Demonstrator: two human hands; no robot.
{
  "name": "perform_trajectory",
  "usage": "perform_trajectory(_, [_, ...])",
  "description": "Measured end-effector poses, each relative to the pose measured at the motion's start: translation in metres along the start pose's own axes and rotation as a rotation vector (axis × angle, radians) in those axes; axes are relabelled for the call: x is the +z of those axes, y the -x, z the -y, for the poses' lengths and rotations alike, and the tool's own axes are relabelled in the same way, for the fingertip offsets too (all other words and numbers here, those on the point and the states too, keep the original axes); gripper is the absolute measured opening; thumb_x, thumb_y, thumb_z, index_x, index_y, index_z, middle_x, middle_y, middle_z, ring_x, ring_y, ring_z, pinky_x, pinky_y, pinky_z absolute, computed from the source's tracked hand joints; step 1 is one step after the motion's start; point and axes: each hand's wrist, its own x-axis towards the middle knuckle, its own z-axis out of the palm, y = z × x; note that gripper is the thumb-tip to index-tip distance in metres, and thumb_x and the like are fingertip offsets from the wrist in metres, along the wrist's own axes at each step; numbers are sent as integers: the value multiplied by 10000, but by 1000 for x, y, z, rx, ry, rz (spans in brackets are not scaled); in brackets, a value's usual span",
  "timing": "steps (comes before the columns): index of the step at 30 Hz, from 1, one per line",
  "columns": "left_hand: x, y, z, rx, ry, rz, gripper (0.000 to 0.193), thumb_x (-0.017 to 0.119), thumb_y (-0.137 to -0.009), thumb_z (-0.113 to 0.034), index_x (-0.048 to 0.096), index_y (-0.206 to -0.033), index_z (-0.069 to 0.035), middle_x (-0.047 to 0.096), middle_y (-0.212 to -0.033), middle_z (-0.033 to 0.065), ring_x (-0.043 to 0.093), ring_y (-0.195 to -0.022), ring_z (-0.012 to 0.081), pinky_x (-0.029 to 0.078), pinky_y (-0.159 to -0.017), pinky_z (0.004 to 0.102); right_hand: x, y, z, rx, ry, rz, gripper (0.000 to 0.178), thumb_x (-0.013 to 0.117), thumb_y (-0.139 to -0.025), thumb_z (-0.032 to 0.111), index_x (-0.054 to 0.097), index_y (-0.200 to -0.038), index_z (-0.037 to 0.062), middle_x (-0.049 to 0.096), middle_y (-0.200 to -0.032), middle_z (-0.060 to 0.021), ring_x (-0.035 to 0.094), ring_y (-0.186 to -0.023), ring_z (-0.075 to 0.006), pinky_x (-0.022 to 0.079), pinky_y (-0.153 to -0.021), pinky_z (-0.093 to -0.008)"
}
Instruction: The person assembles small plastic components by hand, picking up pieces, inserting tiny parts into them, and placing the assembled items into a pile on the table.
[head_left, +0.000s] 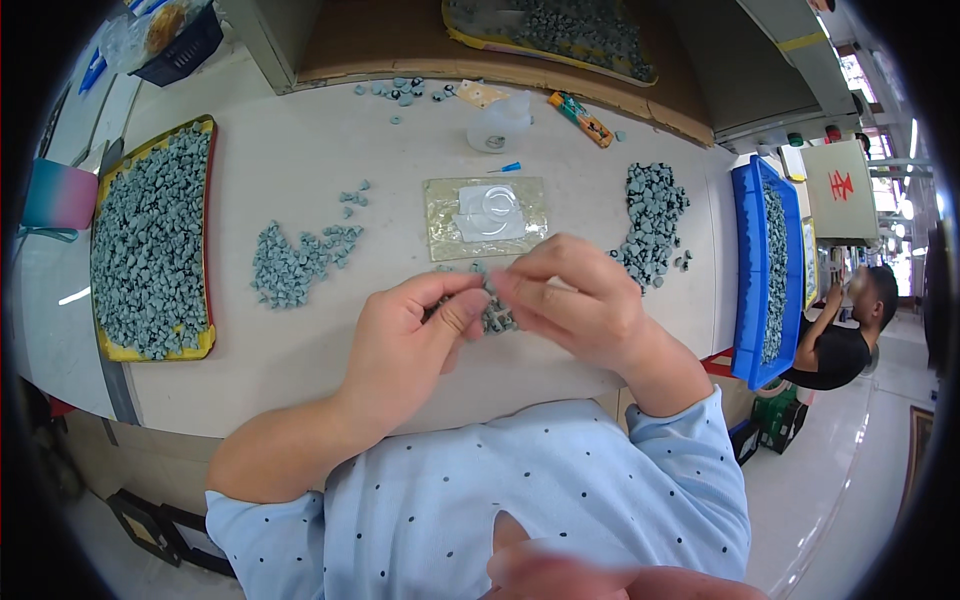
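Note:
Over the middle of the white table, my left hand (405,325) is closed, thumb against forefinger, on a small grey-green piece (488,282). My right hand (585,300) meets it from the other side with thumb and fingertips pinched together; whatever is in that pinch is too small to make out. Beneath the fingertips lies a little heap of similar dark and grey-green pieces (497,320), partly covered by the hands. Just beyond sits a yellowish square pad (440,225) carrying white sheets (480,228) and a clear round disc (497,205).
Loose grey-green pieces form piles at left (285,270) and right (652,215). A full yellow tray (211,300) stands far left, a blue bin (748,280) far right. Behind the pad are a blue needle tip (510,167), a translucent bottle (498,125) and a tube (580,118). Another person (850,340) sits at right.

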Motion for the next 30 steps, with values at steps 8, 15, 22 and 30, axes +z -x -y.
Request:
perform_trajectory(8, [-10,-1,0,-103,503,-22,258,423,-939,-117,496,-1143,23,468,-793,38,318,-538,41,267,-445,189,0,-5,-23,-35,474,-26,237,671,-606,-21,631,-838,-42,564,-781,-94,556,-673,-206,463,-559,-286])
perform_trajectory(15, [-17,-2,3,-67,409,-27,222,477,-920,-122,513,-1094,11,534,-821,56,296,-496,37,259,-424,184,7,-7,-25,-48,517,28,234,632,-635,8,632,-862,-50,563,-829,-99,558,-700,-216,469,-580,-295])
perform_trajectory(22, [-16,-1,4,-68,348,-45,245,551,-889,-143,556,-1098,-15,577,-859,63,311,-468,29,236,-401,179,8,-7,-21,27,394,-3,220,671,-639,-50,643,-857,-32,576,-804,-103,560,-686,-203,464,-569,-282])
perform_trajectory(30, [-16,-1,2,-45,407,-6,200,544,-890,-134,540,-1063,-34,618,-931,84,305,-477,22,255,-410,175,9,-7,-5,804,-655,-189,100,643,-775,-25,635,-873,-40,595,-856,-71,553,-739,-92,440,-616,-191])
